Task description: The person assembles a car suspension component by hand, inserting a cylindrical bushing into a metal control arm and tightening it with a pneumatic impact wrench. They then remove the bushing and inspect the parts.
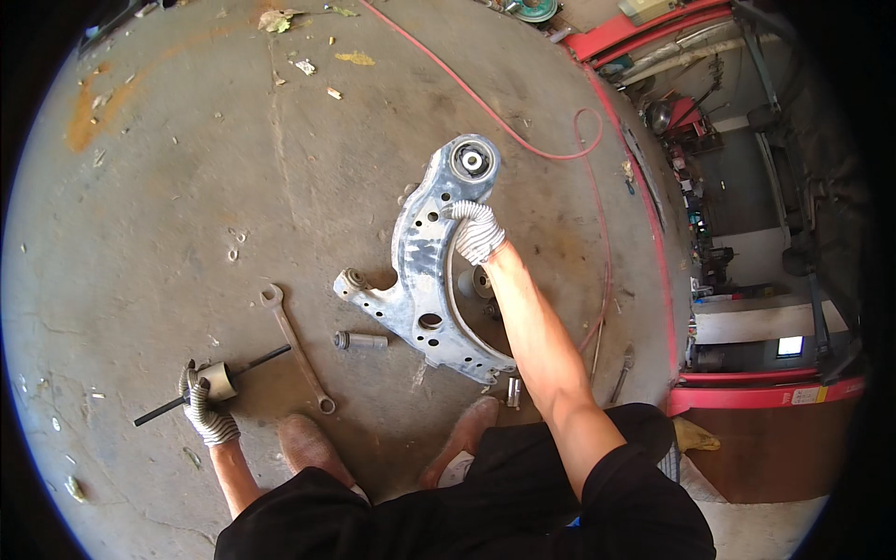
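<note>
A striped work glove covers each hand. My left hand (206,413), at the lower left, grips a metal cylindrical sleeve (215,382) with a dark threaded rod (262,358) running through it. My right hand (477,231) holds the inner edge of a worn metal suspension control arm (428,269), its fingers over the upper part. A round rubber bushing (472,161) sits in the arm's upper end. Between my hands, a combination wrench (297,350) lies on the concrete floor, and a metal socket (362,341) lies beside the control arm. Cylindrical metal parts (481,281) show partly behind my right forearm.
A red hose (490,112) curls across the floor beyond the control arm. A short chrome socket (514,392) lies near my right shoe (465,437). A ratchet-like tool (623,371) is farther right. Small metal rings (234,255) and debris lie left. Red lift rails (763,399) stand at right.
</note>
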### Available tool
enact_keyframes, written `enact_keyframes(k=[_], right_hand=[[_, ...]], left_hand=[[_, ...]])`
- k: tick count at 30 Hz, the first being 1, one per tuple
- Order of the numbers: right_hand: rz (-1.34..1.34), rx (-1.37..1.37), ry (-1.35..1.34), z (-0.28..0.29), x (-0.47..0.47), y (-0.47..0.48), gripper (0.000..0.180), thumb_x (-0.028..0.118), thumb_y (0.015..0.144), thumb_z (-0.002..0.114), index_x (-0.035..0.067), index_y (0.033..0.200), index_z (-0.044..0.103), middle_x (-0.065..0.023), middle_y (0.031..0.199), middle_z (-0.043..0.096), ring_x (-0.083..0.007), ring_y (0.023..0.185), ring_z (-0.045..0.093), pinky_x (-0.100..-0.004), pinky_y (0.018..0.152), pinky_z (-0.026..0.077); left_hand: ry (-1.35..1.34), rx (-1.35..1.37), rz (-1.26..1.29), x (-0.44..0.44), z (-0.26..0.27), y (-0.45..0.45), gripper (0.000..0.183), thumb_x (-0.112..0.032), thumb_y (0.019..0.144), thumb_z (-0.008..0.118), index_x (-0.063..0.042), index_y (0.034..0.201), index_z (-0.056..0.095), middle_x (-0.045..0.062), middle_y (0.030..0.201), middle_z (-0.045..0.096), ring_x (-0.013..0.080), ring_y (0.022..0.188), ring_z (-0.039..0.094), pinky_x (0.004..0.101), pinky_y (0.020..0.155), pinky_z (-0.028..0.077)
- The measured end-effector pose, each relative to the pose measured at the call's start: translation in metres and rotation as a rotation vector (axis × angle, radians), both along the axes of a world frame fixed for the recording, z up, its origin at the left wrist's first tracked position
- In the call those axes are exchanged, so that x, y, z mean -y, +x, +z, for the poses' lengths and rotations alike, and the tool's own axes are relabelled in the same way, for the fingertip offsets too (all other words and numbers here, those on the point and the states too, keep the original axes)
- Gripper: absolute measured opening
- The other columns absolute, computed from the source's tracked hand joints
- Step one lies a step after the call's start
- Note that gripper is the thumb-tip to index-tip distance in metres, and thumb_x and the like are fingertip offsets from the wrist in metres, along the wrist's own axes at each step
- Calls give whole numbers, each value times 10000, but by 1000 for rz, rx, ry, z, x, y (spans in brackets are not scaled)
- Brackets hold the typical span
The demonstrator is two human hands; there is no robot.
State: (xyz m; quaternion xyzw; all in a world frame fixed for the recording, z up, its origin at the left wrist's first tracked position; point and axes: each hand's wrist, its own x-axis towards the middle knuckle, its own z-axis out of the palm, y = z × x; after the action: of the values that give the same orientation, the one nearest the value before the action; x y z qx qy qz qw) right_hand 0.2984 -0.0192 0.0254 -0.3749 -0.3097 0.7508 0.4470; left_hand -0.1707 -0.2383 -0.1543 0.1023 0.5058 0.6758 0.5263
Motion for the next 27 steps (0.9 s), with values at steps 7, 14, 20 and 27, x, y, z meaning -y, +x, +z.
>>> enact_keyframes(k=[7, 14, 20, 27], right_hand=[[14, -64, -17, -7, -4, 5, 644, 39, 703, 682, -19, 1334, 563, -204, 1265, 671, -355, 1174, 652, -476, 1088, 505], [-62, -14, -34, -39, -12, 23, 604, 43, 717, 718, 7, 1308, 599, -200, 1248, 682, -354, 1147, 667, -494, 1056, 528], [-85, 4, -72, -57, -17, 33, 626, 85, 705, 721, -17, 1310, 593, -207, 1253, 679, -353, 1158, 661, -478, 1085, 505], [-58, 81, 8, -20, -1, 9, 632, 81, 705, 708, -29, 1315, 585, -207, 1250, 681, -342, 1175, 654, -453, 1110, 481]], left_hand=[[8, -14, -5, 0, -3, -2, 736, -243, 781, 747, 33, 1407, 475, 149, 1163, 648, 274, 1074, 632, 406, 999, 514], [14, 7, 0, 0, -3, -1, 736, -240, 780, 756, 33, 1405, 480, 149, 1138, 654, 278, 1052, 643, 406, 975, 531], [13, 10, 11, 0, -4, -1, 746, -248, 781, 766, 35, 1406, 473, 162, 1132, 652, 288, 1044, 647, 414, 967, 542], [-11, -3, 13, -1, -4, -2, 756, -247, 776, 770, 38, 1407, 465, 170, 1142, 653, 292, 1042, 649, 420, 958, 548]])
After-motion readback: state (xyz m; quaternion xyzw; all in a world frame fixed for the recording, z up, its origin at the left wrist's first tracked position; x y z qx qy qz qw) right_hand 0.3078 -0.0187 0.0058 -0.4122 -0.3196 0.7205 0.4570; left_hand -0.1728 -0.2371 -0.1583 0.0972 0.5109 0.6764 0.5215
